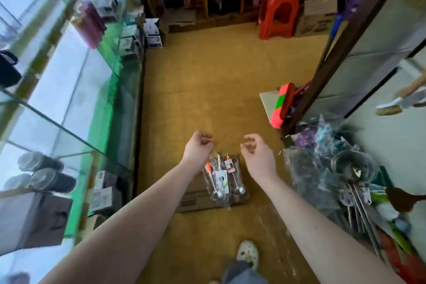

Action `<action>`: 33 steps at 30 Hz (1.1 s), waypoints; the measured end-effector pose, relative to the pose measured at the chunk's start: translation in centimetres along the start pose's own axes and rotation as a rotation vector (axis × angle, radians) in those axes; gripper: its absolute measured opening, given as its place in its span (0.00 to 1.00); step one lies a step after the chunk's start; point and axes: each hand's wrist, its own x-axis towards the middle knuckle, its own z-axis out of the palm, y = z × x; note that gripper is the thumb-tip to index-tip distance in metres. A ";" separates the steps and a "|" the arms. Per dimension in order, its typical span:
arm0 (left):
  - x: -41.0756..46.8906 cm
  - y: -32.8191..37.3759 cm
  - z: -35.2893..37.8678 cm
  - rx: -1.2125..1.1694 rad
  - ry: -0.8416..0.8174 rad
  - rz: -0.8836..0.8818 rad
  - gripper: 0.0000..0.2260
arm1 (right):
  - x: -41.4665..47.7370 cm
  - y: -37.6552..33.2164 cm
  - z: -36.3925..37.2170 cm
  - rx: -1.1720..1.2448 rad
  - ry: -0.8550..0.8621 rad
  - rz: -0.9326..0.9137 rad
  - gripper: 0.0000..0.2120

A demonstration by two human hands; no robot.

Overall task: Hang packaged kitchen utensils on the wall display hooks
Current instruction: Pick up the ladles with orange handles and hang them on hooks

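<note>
While hands (199,145) hover, pkgs (222,180) at box (191,200) edge

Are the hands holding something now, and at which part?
Nothing is visibly held. The left hand and right hand hang with curled fingers above the packaged spoons, which lie on a cardboard box.

No text can be read; the tags (229,166) on the packaged utensils (221,182) are blurred.
</note>
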 end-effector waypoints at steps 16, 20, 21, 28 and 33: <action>15.3 -22.8 8.3 0.026 -0.099 -0.386 0.08 | 11.1 20.6 16.8 -0.184 -0.233 0.349 0.13; 20.8 -31.9 12.2 0.031 -0.106 -0.439 0.09 | 14.3 28.6 24.1 -0.176 -0.256 0.386 0.13; 22.2 -34.1 13.3 0.046 -0.103 -0.436 0.10 | 15.1 30.5 26.0 -0.167 -0.258 0.394 0.13; 32.1 -46.4 19.8 0.172 0.001 -0.460 0.31 | 20.5 40.4 38.1 -0.175 -0.320 0.371 0.16; 35.7 -49.9 22.7 0.219 0.253 -0.494 0.37 | 22.8 42.8 42.4 -0.306 -0.268 0.311 0.35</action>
